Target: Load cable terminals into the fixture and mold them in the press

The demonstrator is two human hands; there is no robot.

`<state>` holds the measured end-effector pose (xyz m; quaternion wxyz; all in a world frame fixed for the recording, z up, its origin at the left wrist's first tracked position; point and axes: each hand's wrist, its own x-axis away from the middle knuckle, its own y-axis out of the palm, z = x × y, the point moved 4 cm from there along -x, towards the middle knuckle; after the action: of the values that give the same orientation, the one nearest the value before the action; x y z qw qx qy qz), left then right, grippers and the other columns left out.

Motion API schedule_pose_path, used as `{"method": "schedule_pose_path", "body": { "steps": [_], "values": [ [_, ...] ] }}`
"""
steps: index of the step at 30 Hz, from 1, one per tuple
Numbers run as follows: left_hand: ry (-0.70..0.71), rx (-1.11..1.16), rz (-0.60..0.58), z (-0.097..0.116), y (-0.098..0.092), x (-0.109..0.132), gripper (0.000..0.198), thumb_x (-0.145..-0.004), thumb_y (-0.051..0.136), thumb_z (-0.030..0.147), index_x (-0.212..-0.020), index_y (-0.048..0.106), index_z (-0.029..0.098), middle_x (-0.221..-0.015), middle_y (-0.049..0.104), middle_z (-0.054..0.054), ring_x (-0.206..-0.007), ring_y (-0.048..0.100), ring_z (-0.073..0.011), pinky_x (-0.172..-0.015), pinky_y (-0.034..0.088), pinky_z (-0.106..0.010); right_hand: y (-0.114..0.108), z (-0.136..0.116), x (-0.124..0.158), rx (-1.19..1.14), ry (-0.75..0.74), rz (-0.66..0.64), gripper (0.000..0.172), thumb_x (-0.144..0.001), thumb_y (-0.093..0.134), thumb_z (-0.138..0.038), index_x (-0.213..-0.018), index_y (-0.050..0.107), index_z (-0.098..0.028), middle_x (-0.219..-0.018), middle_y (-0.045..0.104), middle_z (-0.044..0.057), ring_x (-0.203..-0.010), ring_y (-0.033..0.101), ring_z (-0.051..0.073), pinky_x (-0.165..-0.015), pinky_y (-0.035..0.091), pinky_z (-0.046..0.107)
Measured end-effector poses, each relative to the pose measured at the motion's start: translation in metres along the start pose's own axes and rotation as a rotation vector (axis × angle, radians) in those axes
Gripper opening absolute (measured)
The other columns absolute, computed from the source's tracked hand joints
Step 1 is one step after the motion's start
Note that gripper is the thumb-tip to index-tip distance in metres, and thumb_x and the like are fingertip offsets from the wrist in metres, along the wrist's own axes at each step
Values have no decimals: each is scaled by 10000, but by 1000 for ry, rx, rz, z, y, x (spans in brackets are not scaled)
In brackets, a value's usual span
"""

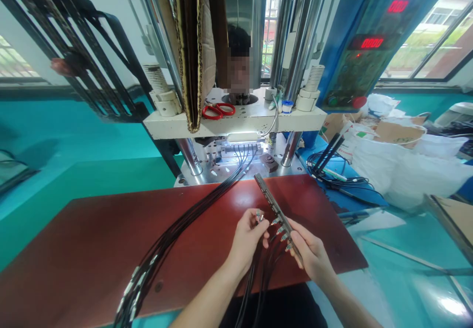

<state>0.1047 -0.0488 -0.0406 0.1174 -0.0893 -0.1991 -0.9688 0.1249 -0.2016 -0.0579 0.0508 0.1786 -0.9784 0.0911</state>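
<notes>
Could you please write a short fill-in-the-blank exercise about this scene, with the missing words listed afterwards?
1. The long metal bar is gripped by the person's ____ hand.
2. The scissors on the white machine plate have ____ handles.
3. The control panel shows ____ glowing number displays.

Missing words: right; red; two.

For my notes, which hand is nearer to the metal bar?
Right: the right hand holds the metal bar at its near end; the left hand is left of it.
</notes>
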Motion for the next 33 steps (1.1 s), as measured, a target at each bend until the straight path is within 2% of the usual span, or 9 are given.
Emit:
{"method": "schedule_pose_path", "body": {
  "steps": [2,5,7,10,14,18,22,27,33],
  "values": [
    [64,-21,100,1,-10,1,217,-685,624,338,-718,510,156,-633,512,23,-549,497,-87,-508,408,-198,-1,0,0,-23,18,12,540,-824,424,-470,-1247,442,-135,-517,486,-25,-373,381,64,-317,311,167],
    [78,-124,160,2,-20,1,248,-722,582,376,-765,565,133,-613,528,4,-536,462,-80,-489,363,-184,0,-1,1,-24,26,-8,529,-826,424,-463,-1239,446,-134,-511,479,-30,-372,371,57,-324,305,162],
    [65,-151,154,4,-20,0,284,-743,550,401,-821,569,129,-505,454,39,-448,371,-57,-432,290,-173,1,-2,0,-15,26,-38,538,-822,427,-468,-1236,447,-126,-512,481,-28,-371,375,59,-328,308,168],
    [-2,-105,112,5,-16,-3,271,-752,519,428,-793,491,161,-411,295,98,-372,223,-41,-372,174,-170,1,-2,0,-4,25,-77,542,-820,422,-476,-1233,452,-125,-523,483,-24,-380,386,67,-335,312,179],
    [-132,-69,10,0,-10,-5,307,-697,568,429,-699,362,201,-372,291,119,-334,157,-32,-350,86,-177,1,-3,1,21,8,-115,518,-836,401,-460,-1228,458,-126,-503,456,-37,-376,368,64,-351,296,186],
    [-190,-70,-75,-3,-9,-7,330,-646,623,406,-620,382,182,-334,320,107,-322,169,-21,-355,96,-172,2,-6,1,41,-31,-158,508,-848,391,-442,-1231,454,-114,-494,436,-45,-376,357,61,-377,316,202],
    [-203,-74,-68,0,-12,-8,356,-602,666,392,-553,395,166,-341,370,83,-314,197,-15,-353,95,-177,1,-4,0,82,-38,-193,511,-857,372,-438,-1241,439,-109,-496,433,-43,-369,355,60,-354,295,194],
    [-202,-55,-76,1,-14,-9,380,-566,689,417,-537,405,166,-328,362,81,-305,208,-20,-353,91,-183,3,-5,-1,134,-60,-220,517,-860,361,-427,-1245,440,-92,-478,421,-46,-361,352,60,-354,279,197],
    [-48,-192,-26,2,-14,-14,366,-617,652,416,-506,423,154,-331,356,75,-334,235,-29,-379,159,-184,6,-14,-4,217,-114,-245,515,-859,358,-415,-1244,452,-86,-452,377,-56,-368,346,65,-369,297,201]
  ]
}}
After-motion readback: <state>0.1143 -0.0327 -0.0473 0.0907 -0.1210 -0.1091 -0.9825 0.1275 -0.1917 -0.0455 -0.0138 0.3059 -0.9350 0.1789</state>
